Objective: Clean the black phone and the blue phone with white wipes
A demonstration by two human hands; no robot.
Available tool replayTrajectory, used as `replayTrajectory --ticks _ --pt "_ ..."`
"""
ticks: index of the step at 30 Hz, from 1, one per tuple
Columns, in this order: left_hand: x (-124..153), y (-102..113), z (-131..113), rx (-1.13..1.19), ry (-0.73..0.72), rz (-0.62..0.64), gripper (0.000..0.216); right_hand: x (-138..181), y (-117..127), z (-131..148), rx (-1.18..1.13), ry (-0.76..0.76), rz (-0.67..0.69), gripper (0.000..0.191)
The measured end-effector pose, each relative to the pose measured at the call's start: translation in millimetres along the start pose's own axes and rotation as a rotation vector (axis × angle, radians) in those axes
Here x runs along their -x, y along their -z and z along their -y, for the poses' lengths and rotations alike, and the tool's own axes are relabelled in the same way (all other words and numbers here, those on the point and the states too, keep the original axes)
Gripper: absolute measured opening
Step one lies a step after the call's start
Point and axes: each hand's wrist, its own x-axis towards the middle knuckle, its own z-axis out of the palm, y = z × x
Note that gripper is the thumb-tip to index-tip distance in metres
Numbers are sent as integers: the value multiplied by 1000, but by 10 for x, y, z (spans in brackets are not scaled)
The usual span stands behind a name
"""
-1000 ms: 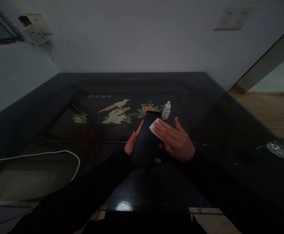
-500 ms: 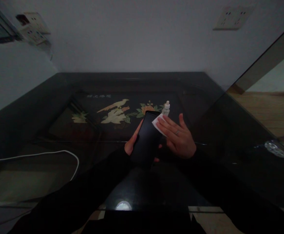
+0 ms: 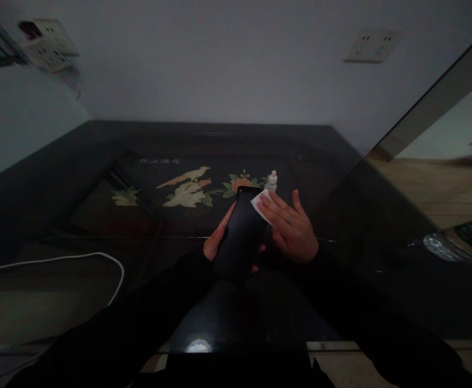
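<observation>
My left hand (image 3: pixel 215 240) grips a black phone (image 3: pixel 239 231) from beneath, screen up, over a dark glass-topped table (image 3: pixel 98 215). My right hand (image 3: pixel 292 229), with a ring on one finger, lies flat with its fingers pressed on a small white wipe (image 3: pixel 259 203) at the phone's upper right corner. A small clear dropper bottle (image 3: pixel 272 181) with a white cap stands just beyond the wipe.
Under the glass is a painted bird and flower panel (image 3: pixel 187 188). A white cable (image 3: pixel 77 258) loops across the table's left side. Wall sockets (image 3: pixel 371 44) sit on the wall behind; another socket (image 3: pixel 47 43) is at the upper left. Wooden floor (image 3: pixel 442 188) shows at the right.
The right hand with the wipe has slid up the screen toward the phone's top right corner. The camera has drifted a little, shifting the scene left.
</observation>
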Motion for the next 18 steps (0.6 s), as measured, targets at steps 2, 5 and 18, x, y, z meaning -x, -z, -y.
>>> replayTrajectory --ticks 2,5,18 --pt "-47 29 14 21 -125 -86 82 60 -55 192 -53 96 87 53" --pt "-122 96 14 70 -258 -190 70 153 -186 523 -153 332 199 50" --pt "-79 31 52 10 -60 -43 71 13 -69 184 -27 5 97 52"
